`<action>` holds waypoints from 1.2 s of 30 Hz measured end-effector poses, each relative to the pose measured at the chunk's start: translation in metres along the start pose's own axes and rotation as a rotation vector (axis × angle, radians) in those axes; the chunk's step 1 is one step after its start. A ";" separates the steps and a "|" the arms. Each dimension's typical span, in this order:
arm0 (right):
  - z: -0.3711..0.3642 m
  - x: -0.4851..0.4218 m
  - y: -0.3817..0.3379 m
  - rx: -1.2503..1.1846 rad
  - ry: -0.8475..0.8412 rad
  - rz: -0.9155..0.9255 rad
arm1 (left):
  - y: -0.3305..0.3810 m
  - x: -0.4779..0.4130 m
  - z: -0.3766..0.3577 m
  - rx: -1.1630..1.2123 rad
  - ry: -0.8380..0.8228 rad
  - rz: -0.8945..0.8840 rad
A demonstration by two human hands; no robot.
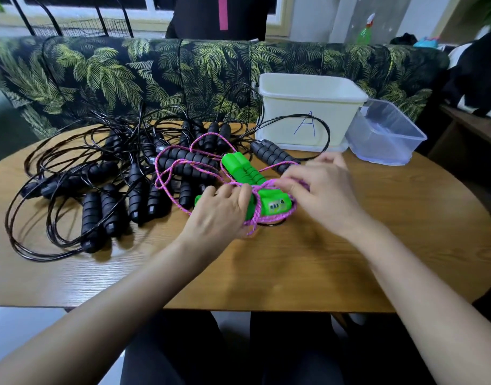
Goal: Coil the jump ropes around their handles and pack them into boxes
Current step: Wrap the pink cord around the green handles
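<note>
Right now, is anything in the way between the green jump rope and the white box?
Yes. Two black handles lie on the table between the green handles and the white box, their black cord looping in front of it. Lifting over likely clears them.

We see a bright, evenly lit room; daylight comes from the washed-out windows [80,6] along the top. A pale sheen lies on the wooden table [405,218], and the black ropes [44,195] cast soft, faint shadows there. Motion smears our right hand [319,187] and the pink rope [255,218] beside it; the green handles [269,201] are sharp. The wide lens bows the sofa back [155,65] and the table's edges.
</note>
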State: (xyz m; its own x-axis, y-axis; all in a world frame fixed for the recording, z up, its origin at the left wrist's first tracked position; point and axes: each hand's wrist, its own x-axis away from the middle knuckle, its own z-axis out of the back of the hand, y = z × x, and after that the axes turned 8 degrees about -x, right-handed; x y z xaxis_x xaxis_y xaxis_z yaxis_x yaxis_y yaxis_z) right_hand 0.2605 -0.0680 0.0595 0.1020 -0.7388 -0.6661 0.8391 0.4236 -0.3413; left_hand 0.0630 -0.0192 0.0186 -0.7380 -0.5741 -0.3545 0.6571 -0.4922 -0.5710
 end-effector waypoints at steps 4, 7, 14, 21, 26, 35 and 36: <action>-0.012 0.036 -0.021 0.029 -0.055 0.074 | -0.003 -0.004 -0.005 0.009 -0.090 0.106; -0.024 0.059 -0.026 0.105 -0.067 0.130 | -0.001 -0.005 -0.006 0.054 -0.112 0.170; -0.034 0.077 0.000 0.384 -0.014 0.146 | -0.019 0.000 -0.008 0.334 -0.198 0.276; -0.034 0.075 0.018 0.387 0.024 0.233 | -0.035 0.005 0.003 0.465 -0.121 0.303; -0.062 0.084 -0.008 0.384 -0.013 0.393 | -0.025 0.001 0.008 0.583 -0.033 0.368; -0.050 0.081 0.017 0.406 -0.089 0.418 | -0.028 0.006 0.004 0.531 0.131 0.288; -0.043 0.081 0.026 0.400 -0.097 0.419 | -0.031 0.006 0.000 0.495 0.138 0.268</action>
State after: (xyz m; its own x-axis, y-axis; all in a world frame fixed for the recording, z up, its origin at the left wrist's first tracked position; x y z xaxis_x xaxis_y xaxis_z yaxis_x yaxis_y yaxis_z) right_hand 0.2671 -0.0939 -0.0317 0.5016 -0.6035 -0.6199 0.8509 0.4736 0.2274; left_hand 0.0377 -0.0072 0.0341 -0.5273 -0.6464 -0.5515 0.7927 -0.6079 -0.0454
